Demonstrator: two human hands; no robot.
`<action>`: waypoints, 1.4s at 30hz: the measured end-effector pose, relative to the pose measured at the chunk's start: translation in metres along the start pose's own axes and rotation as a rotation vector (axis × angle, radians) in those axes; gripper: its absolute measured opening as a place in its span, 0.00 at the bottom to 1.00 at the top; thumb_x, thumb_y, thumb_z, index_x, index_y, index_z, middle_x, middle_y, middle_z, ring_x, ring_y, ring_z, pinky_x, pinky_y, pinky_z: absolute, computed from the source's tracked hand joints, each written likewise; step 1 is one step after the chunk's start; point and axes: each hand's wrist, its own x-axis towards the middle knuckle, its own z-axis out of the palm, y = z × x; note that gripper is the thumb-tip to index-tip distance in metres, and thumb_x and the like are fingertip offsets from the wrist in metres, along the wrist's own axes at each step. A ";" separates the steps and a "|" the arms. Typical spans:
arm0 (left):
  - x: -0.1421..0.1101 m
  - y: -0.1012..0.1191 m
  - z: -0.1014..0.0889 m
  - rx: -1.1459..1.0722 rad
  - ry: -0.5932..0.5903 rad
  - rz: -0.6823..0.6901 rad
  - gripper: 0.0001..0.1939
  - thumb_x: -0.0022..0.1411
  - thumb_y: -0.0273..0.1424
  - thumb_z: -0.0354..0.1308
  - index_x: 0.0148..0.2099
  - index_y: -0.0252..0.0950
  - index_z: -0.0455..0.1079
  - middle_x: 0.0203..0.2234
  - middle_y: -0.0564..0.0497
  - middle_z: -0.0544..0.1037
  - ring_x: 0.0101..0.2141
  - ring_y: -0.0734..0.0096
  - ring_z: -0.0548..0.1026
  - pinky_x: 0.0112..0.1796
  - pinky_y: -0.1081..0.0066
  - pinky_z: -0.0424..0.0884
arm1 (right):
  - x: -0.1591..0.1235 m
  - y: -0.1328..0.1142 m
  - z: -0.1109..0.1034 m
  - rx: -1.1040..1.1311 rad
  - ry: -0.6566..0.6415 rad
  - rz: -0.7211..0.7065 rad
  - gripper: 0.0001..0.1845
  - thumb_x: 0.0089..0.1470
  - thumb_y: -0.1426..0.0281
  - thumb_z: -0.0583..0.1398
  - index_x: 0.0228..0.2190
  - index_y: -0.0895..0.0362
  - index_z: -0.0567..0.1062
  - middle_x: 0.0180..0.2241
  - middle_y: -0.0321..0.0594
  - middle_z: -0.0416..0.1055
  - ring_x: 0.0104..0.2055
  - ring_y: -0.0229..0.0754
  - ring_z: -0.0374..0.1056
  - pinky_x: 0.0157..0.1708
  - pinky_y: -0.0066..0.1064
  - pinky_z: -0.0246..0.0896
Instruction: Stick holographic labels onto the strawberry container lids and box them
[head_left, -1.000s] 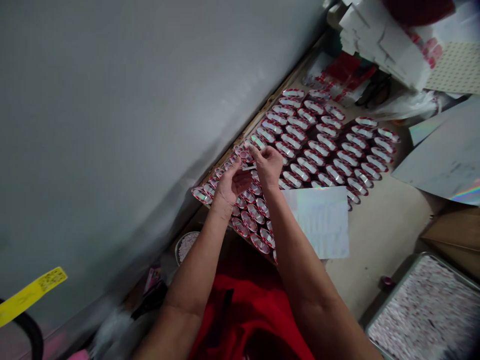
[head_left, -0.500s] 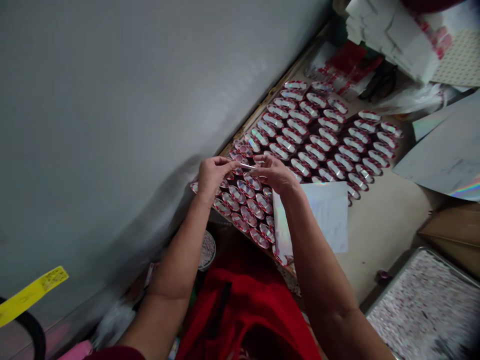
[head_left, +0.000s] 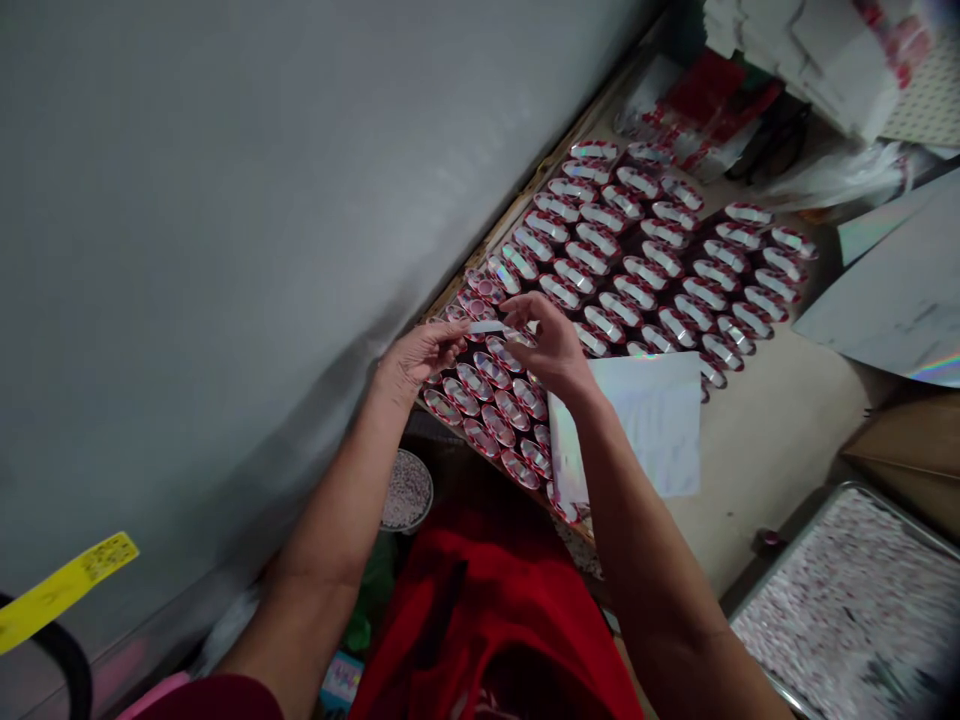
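Observation:
A small white strip (head_left: pixel 486 327), which looks like a paper label, is pinched at its left end by my left hand (head_left: pixel 421 355). My right hand (head_left: pixel 553 345) is just beyond the strip's other end, thumb and fingers apart and curved. Beneath both hands stand rows of small oval, red-edged clear packs (head_left: pixel 511 410). Many packs farther back bear white strips across their tops, while the nearest ones look unlabelled. A white sheet (head_left: pixel 651 425) lies partly under my right forearm, overlapping some packs.
A grey wall (head_left: pixel 225 200) runs along the table's left side. At lower right is a metal tray (head_left: pixel 840 600) of small pale pieces, near a brown box (head_left: pixel 907 445). A bowl of similar pieces (head_left: pixel 409 490) sits below the table edge. White cartons (head_left: pixel 802 60) are stacked at back right.
My left hand has shifted a little left and lower, turning the strip so more of its face shows. My right fingers have come away from the strip and spread.

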 end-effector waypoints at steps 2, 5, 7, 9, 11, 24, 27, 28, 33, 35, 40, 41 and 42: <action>-0.002 0.000 -0.003 0.051 -0.022 -0.021 0.15 0.55 0.27 0.73 0.45 0.32 0.81 0.24 0.48 0.80 0.24 0.73 0.78 0.27 0.77 0.76 | -0.003 -0.002 0.000 -0.180 0.026 -0.124 0.23 0.45 0.81 0.58 0.44 0.51 0.75 0.41 0.37 0.76 0.45 0.45 0.69 0.51 0.42 0.63; -0.013 0.005 -0.005 0.118 -0.043 -0.002 0.12 0.54 0.27 0.74 0.42 0.33 0.81 0.24 0.49 0.79 0.23 0.76 0.77 0.25 0.79 0.74 | -0.008 -0.002 0.001 -0.357 0.045 -0.232 0.24 0.46 0.84 0.56 0.41 0.50 0.77 0.41 0.36 0.78 0.46 0.48 0.68 0.53 0.45 0.60; -0.023 0.009 -0.005 0.169 -0.061 0.029 0.11 0.53 0.28 0.75 0.39 0.34 0.80 0.24 0.50 0.79 0.21 0.79 0.74 0.21 0.80 0.70 | -0.013 -0.002 0.003 -0.388 0.056 -0.251 0.24 0.48 0.85 0.56 0.40 0.49 0.77 0.41 0.35 0.79 0.46 0.48 0.68 0.53 0.44 0.60; -0.034 0.012 -0.003 0.203 -0.079 0.074 0.10 0.52 0.28 0.76 0.36 0.33 0.79 0.24 0.51 0.79 0.19 0.82 0.71 0.19 0.82 0.66 | -0.019 -0.003 0.006 -0.363 0.075 -0.249 0.23 0.50 0.84 0.56 0.40 0.48 0.78 0.40 0.34 0.79 0.45 0.48 0.68 0.53 0.44 0.60; -0.041 0.014 -0.002 0.208 -0.088 0.099 0.09 0.51 0.27 0.76 0.33 0.32 0.78 0.23 0.52 0.78 0.18 0.84 0.69 0.17 0.84 0.62 | -0.023 -0.004 0.009 -0.327 0.093 -0.223 0.20 0.53 0.82 0.58 0.41 0.48 0.78 0.40 0.34 0.79 0.45 0.48 0.68 0.53 0.44 0.60; -0.036 -0.010 0.006 -0.147 -0.065 0.031 0.15 0.59 0.38 0.72 0.44 0.36 0.78 0.36 0.47 0.82 0.34 0.72 0.81 0.35 0.74 0.80 | -0.033 -0.006 0.009 0.237 0.193 0.391 0.10 0.51 0.62 0.66 0.35 0.53 0.80 0.31 0.37 0.76 0.32 0.41 0.67 0.36 0.36 0.62; -0.029 -0.024 0.018 -0.065 -0.010 0.070 0.16 0.60 0.41 0.71 0.42 0.34 0.78 0.37 0.45 0.83 0.32 0.73 0.81 0.38 0.71 0.80 | -0.038 -0.001 0.002 0.549 0.163 0.670 0.20 0.40 0.61 0.70 0.38 0.54 0.80 0.26 0.32 0.73 0.26 0.36 0.62 0.27 0.30 0.56; -0.027 -0.029 0.022 -0.032 -0.010 0.062 0.16 0.61 0.42 0.71 0.41 0.33 0.78 0.36 0.44 0.83 0.31 0.73 0.80 0.37 0.72 0.79 | -0.040 0.000 0.000 0.609 0.168 0.719 0.22 0.38 0.62 0.71 0.38 0.54 0.80 0.25 0.31 0.72 0.24 0.35 0.60 0.25 0.29 0.53; -0.021 -0.043 0.036 -0.009 -0.018 -0.049 0.21 0.60 0.46 0.71 0.38 0.30 0.78 0.33 0.41 0.84 0.29 0.70 0.81 0.33 0.71 0.79 | -0.043 0.003 -0.005 0.746 0.197 0.687 0.22 0.36 0.64 0.72 0.37 0.52 0.78 0.28 0.31 0.71 0.24 0.33 0.57 0.22 0.27 0.48; -0.021 -0.046 0.039 -0.033 -0.024 -0.086 0.21 0.59 0.46 0.72 0.38 0.30 0.78 0.32 0.41 0.84 0.29 0.69 0.81 0.33 0.71 0.79 | -0.043 0.002 -0.005 0.738 0.189 0.653 0.22 0.37 0.63 0.72 0.38 0.52 0.78 0.29 0.31 0.71 0.25 0.34 0.59 0.23 0.28 0.52; -0.017 -0.051 0.049 -0.110 -0.047 -0.026 0.14 0.59 0.37 0.73 0.37 0.31 0.78 0.33 0.43 0.84 0.30 0.70 0.82 0.34 0.72 0.80 | -0.041 0.006 -0.005 0.716 0.157 0.589 0.20 0.40 0.63 0.71 0.38 0.51 0.78 0.31 0.33 0.72 0.30 0.36 0.65 0.29 0.30 0.63; -0.014 -0.052 0.051 -0.116 -0.040 -0.004 0.11 0.58 0.33 0.73 0.37 0.31 0.78 0.32 0.45 0.84 0.30 0.72 0.81 0.34 0.73 0.80 | -0.041 0.008 -0.005 0.710 0.151 0.581 0.19 0.40 0.63 0.71 0.38 0.51 0.78 0.31 0.33 0.72 0.30 0.37 0.66 0.30 0.30 0.64; -0.012 -0.053 0.053 -0.120 -0.028 0.021 0.09 0.57 0.30 0.73 0.37 0.32 0.78 0.31 0.47 0.83 0.29 0.73 0.81 0.35 0.74 0.79 | -0.041 0.010 -0.005 0.703 0.147 0.576 0.19 0.40 0.63 0.71 0.38 0.50 0.78 0.31 0.33 0.73 0.30 0.37 0.66 0.30 0.30 0.65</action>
